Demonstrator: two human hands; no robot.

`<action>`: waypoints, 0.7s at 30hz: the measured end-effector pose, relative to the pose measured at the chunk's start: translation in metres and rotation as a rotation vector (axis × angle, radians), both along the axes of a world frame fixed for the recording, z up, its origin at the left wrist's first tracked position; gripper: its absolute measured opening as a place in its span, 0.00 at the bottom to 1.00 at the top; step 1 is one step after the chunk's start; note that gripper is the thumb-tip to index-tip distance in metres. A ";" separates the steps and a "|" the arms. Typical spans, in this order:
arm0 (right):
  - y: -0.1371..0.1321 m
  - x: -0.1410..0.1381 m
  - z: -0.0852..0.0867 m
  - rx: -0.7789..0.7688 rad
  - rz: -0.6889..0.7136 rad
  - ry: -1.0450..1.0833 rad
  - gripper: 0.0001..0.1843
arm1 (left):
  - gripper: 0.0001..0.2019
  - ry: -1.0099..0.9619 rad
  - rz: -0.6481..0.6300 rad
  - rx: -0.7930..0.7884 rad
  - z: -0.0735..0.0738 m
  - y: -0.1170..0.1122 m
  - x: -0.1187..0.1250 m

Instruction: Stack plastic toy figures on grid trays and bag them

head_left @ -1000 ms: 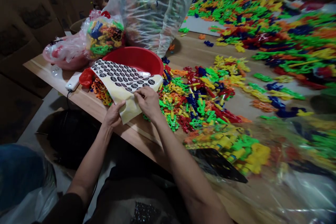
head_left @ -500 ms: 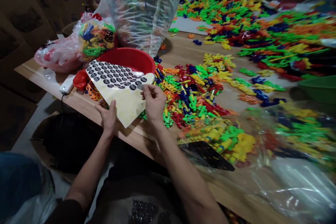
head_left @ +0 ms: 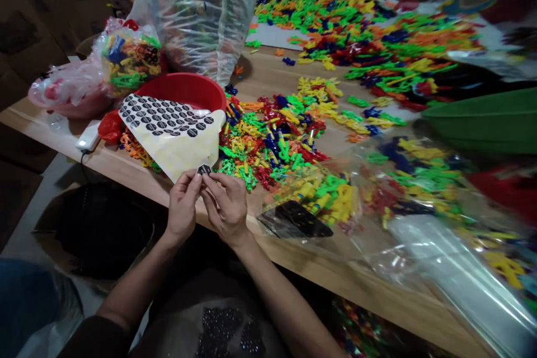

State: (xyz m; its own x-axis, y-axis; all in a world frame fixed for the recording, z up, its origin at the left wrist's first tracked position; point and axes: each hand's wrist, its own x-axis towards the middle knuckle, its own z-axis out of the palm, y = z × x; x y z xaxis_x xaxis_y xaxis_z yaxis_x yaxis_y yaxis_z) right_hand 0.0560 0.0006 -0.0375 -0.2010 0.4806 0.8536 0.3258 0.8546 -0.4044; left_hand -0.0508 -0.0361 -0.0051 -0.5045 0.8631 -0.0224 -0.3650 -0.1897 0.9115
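My left hand and my right hand meet at the table's near edge, both pinching one small black hexagonal sticker between their fingertips. Just beyond them lies a yellowish sticker sheet covered with several black stickers, draped over the rim of a red basin. A clear bag filled with colourful plastic pieces lies to the right of my hands, with a black label at its near end.
Loose colourful plastic pieces cover the wooden table. A tall clear plastic bag stands behind the basin, smaller filled bags at left. A green basin sits at right. A white device lies near the left edge.
My right hand peeled one sticker off the sheet and drew it toward me. My left hand let go of the sheet and joined it on the sticker. The view swung right.
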 end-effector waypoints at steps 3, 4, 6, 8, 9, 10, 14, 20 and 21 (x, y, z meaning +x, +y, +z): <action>-0.016 0.023 0.023 -0.052 0.015 0.024 0.24 | 0.17 0.068 -0.021 -0.002 0.007 -0.001 0.000; -0.020 0.032 0.033 -0.068 0.016 0.037 0.24 | 0.16 0.124 -0.030 0.006 0.010 -0.003 0.000; -0.027 0.051 0.054 -0.099 -0.002 0.033 0.24 | 0.14 0.288 -0.086 0.027 0.019 -0.007 0.002; -0.031 0.068 0.073 -0.133 -0.032 -0.008 0.22 | 0.12 0.463 -0.187 0.053 0.028 -0.011 0.005; -0.033 0.076 0.081 -0.157 -0.039 -0.032 0.21 | 0.10 0.542 -0.238 0.069 0.033 -0.013 0.008; -0.034 0.084 0.087 -0.183 -0.040 -0.050 0.20 | 0.08 0.614 -0.278 0.090 0.037 -0.014 0.011; -0.041 0.109 0.100 -0.236 -0.049 -0.080 0.21 | 0.03 0.843 -0.324 0.218 0.052 -0.013 0.026; -0.050 0.150 0.114 -0.212 -0.122 -0.195 0.13 | 0.03 1.219 -0.519 0.415 0.088 -0.002 0.053; -0.051 0.157 0.118 -0.222 -0.124 -0.190 0.11 | 0.03 1.245 -0.557 0.446 0.096 0.002 0.058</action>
State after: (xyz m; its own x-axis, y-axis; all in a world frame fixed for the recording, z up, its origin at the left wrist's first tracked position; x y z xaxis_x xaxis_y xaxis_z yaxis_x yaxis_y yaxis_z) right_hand 0.2130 -0.0499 0.0804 -0.2753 0.6821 0.6775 0.5099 0.7010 -0.4986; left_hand 0.0075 -0.0338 0.0906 0.4059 0.7685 0.4946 0.4914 -0.6398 0.5909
